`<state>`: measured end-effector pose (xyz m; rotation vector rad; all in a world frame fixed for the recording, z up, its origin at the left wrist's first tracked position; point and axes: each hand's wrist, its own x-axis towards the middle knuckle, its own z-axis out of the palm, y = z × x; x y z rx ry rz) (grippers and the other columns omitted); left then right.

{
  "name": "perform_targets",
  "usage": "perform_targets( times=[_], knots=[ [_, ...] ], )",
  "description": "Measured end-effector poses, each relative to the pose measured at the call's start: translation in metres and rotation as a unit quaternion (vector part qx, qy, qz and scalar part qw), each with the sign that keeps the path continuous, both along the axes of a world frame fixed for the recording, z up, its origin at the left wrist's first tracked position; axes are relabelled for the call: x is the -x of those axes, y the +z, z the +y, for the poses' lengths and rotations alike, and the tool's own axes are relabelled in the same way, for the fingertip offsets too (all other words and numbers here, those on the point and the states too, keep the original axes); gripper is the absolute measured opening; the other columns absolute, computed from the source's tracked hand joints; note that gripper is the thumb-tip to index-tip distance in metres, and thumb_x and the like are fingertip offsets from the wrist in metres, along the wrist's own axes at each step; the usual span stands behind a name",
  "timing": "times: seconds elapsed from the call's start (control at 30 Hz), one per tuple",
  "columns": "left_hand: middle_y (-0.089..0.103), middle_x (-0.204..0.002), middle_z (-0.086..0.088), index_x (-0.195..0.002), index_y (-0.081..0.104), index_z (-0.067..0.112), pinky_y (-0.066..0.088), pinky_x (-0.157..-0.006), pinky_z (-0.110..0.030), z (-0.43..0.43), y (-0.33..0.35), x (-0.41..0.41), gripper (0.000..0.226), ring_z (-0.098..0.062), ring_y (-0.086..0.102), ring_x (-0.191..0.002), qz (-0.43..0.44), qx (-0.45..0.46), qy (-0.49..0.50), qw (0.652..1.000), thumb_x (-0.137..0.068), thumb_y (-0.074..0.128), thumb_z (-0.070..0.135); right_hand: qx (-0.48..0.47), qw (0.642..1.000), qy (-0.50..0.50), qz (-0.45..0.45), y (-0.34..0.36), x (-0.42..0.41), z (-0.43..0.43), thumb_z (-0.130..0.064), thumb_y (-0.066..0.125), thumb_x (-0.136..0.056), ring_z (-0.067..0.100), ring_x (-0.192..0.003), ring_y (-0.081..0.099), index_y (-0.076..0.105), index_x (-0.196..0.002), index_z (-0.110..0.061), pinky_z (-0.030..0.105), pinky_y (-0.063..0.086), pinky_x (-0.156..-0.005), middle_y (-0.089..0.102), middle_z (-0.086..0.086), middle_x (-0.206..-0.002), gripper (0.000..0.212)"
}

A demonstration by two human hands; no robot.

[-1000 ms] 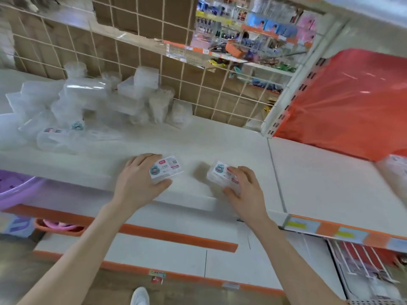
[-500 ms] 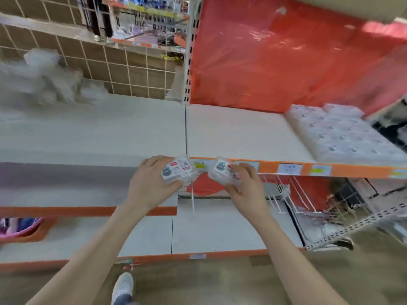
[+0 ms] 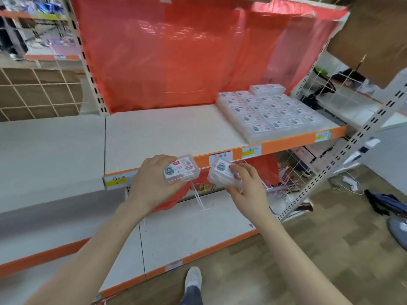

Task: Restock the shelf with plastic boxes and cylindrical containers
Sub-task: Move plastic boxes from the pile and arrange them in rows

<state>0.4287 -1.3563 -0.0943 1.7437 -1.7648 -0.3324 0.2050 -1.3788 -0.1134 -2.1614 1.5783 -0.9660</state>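
My left hand [image 3: 152, 181] grips a small clear plastic box [image 3: 184, 170] with a white label, held level in front of the shelf's orange edge. My right hand [image 3: 246, 186] grips a second clear labelled box [image 3: 221, 175], tilted, just right of the first. Both boxes hang in the air, apart from the white shelf [image 3: 167, 133]. On the shelf's right part lie several rows of the same labelled boxes [image 3: 271, 113], stacked flat, with one extra stack at the back.
Red plastic sheeting [image 3: 176, 51] backs the shelf. A white lower shelf [image 3: 198, 227] sits below. A slanted perforated upright [image 3: 343, 155] and wire racks [image 3: 293, 172] stand at the right. My shoe [image 3: 192, 280] is on the brown floor; bags lie far right.
The view has swung right from the left bay with loose clear containers to the red-backed bay. Both hands carried their boxes along, off the left shelf into the air.
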Motion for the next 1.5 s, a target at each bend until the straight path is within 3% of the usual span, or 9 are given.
perform_targets(
  times=[0.17,0.3,0.43,0.53,0.97,1.3,1.5],
  knots=[
    [0.057,-0.122,-0.002,-0.119,0.059,0.014,0.028,-0.088,-0.019,-0.068,0.004,0.039,0.060,-0.023,0.049,-0.111,0.006,0.011,-0.005,1.000,-0.067,0.070,0.043,0.005,1.000,-0.013,0.010,0.012,0.038,-0.057,-0.002,0.066,-0.079,0.030,-0.113,0.047,0.057,-0.120,-0.003,0.017,0.028,-0.083,0.047,0.015,-0.127,0.042],
    [0.056,-0.124,-0.002,-0.120,0.059,0.013,0.029,-0.091,-0.021,-0.120,0.012,0.068,0.069,-0.024,0.048,-0.112,0.024,0.017,-0.006,1.000,-0.059,0.058,0.046,0.018,1.000,0.003,0.021,0.029,0.062,-0.114,0.000,0.066,-0.078,0.029,-0.108,0.050,0.057,-0.118,-0.003,0.017,0.030,-0.083,0.048,0.015,-0.123,0.042],
    [0.055,-0.126,-0.003,-0.122,0.057,0.014,0.026,-0.091,-0.019,-0.167,0.015,0.092,0.058,-0.023,0.046,-0.113,0.010,0.021,-0.023,0.999,-0.070,0.074,0.033,0.020,0.999,0.006,0.030,0.035,0.086,-0.160,-0.004,0.065,-0.080,0.024,-0.104,0.051,0.055,-0.122,-0.006,0.017,0.030,-0.079,0.045,0.012,-0.125,0.042],
    [0.054,-0.127,-0.002,-0.123,0.056,0.015,0.028,-0.094,-0.022,-0.194,0.016,0.103,0.058,-0.023,0.046,-0.115,0.002,0.024,-0.022,0.999,-0.072,0.072,0.036,0.009,1.000,0.001,0.027,0.035,0.101,-0.189,-0.006,0.064,-0.081,0.024,-0.106,0.050,0.055,-0.123,-0.009,0.022,0.034,-0.085,0.045,0.010,-0.125,0.042],
    [0.054,-0.127,0.000,-0.124,0.055,0.019,0.035,-0.095,-0.029,-0.292,0.011,0.144,0.054,-0.022,0.044,-0.118,0.013,0.012,0.068,0.998,-0.074,0.073,0.031,-0.030,0.992,0.087,0.083,0.042,0.139,-0.338,-0.007,0.062,-0.081,0.026,-0.110,0.048,0.052,-0.125,-0.008,0.031,0.038,-0.090,0.046,0.011,-0.122,0.045],
    [0.049,-0.131,-0.001,-0.130,0.051,0.018,0.030,-0.094,-0.026,-0.350,0.012,0.164,0.059,-0.021,0.039,-0.121,0.006,-0.003,0.117,0.993,-0.077,0.072,0.032,-0.063,0.977,0.169,0.118,0.029,0.144,-0.417,-0.008,0.054,-0.087,0.025,-0.124,0.036,0.042,-0.135,-0.010,0.032,0.029,-0.104,0.036,0.010,-0.135,0.049],
    [0.046,-0.134,-0.003,-0.132,0.048,0.017,0.030,-0.095,-0.028,-0.374,0.008,0.168,0.057,-0.023,0.037,-0.121,-0.006,-0.013,0.128,0.992,-0.080,0.068,0.030,-0.029,0.975,0.164,0.149,0.012,0.145,-0.425,-0.010,0.050,-0.088,0.029,-0.132,0.025,0.039,-0.137,-0.013,0.029,0.017,-0.105,0.029,0.016,-0.143,0.051]
  ],
)
